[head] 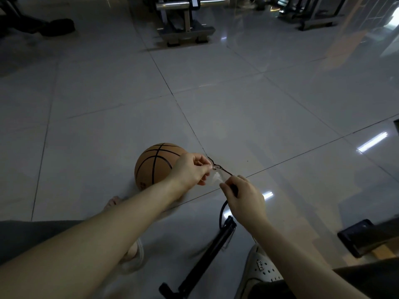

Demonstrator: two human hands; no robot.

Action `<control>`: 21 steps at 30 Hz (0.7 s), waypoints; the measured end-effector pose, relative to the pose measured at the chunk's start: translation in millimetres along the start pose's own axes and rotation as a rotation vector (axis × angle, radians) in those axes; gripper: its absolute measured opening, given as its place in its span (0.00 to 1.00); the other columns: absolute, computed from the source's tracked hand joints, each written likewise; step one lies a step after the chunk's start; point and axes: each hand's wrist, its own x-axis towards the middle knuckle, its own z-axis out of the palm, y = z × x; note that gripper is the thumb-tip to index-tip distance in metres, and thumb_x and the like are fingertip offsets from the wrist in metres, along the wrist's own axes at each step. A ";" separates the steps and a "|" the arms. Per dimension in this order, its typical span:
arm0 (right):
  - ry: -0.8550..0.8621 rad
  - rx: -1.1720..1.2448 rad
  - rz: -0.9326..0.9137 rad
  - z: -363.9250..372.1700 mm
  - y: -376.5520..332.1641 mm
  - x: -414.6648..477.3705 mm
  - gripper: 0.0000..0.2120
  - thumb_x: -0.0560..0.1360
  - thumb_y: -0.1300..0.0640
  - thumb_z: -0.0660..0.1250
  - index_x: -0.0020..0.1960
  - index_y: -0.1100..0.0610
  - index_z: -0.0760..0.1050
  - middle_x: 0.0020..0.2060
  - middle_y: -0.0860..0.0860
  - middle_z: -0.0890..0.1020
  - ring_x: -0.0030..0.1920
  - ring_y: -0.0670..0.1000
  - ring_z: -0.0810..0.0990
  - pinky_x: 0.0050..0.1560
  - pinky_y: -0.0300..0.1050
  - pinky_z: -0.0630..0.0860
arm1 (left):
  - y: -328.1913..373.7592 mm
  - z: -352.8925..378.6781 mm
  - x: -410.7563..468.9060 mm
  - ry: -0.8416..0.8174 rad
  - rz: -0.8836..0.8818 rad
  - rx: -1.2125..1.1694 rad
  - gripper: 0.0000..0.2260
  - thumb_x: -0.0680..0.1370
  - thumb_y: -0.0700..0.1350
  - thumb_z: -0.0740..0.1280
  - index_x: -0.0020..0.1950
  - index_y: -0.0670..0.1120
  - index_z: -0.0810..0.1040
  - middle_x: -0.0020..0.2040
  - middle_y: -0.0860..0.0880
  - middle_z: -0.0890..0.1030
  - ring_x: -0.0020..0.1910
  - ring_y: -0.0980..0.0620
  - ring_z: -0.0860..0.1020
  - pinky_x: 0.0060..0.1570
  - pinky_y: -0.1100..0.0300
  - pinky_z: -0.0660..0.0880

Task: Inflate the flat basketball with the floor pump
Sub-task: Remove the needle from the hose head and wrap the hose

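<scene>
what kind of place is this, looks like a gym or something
Probably a gym or workout room. A metal exercise machine stands at the far end, more dark equipment frames sit at the top right, and the floor is wide glossy tile with a basketball on it.

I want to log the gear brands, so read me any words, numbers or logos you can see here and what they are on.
None can be read.
Basketball: a dark mark low on its panel, too blurred.
Pale shoe: a small charm with markings, too small.
Floor pump: no label shows.
</scene>
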 end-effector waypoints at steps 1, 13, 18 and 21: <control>0.002 -0.038 -0.043 0.9 0.0 -1.1 0.12 0.80 0.46 0.62 0.40 0.49 0.71 0.37 0.44 0.73 0.33 0.45 0.72 0.31 0.42 0.70 | 3.1 -5.4 0.3 -0.019 0.011 0.029 0.03 0.79 0.38 0.70 0.46 0.41 0.82 0.38 0.45 0.81 0.35 0.52 0.80 0.36 0.60 0.80; -0.172 0.508 0.103 -0.4 -16.8 -3.8 0.11 0.82 0.61 0.58 0.47 0.54 0.78 0.37 0.52 0.82 0.36 0.53 0.79 0.40 0.51 0.77 | -3.0 -1.7 -1.2 -0.117 -0.072 -0.201 0.05 0.77 0.36 0.69 0.41 0.40 0.78 0.45 0.38 0.86 0.42 0.48 0.84 0.44 0.57 0.80; -0.215 0.798 0.250 -12.1 -16.3 -0.7 0.09 0.81 0.60 0.62 0.48 0.57 0.81 0.45 0.55 0.83 0.42 0.52 0.80 0.46 0.45 0.82 | -11.0 -8.2 0.2 -0.090 -0.134 -0.347 0.02 0.76 0.32 0.70 0.43 0.36 0.78 0.44 0.35 0.85 0.38 0.47 0.83 0.38 0.58 0.81; -0.259 0.854 0.235 -13.8 -14.3 0.5 0.08 0.80 0.63 0.63 0.49 0.59 0.81 0.43 0.52 0.84 0.40 0.47 0.79 0.51 0.53 0.82 | -11.3 -11.5 0.3 -0.189 -0.209 -0.418 0.02 0.77 0.33 0.70 0.45 0.37 0.80 0.44 0.36 0.85 0.37 0.47 0.83 0.38 0.58 0.82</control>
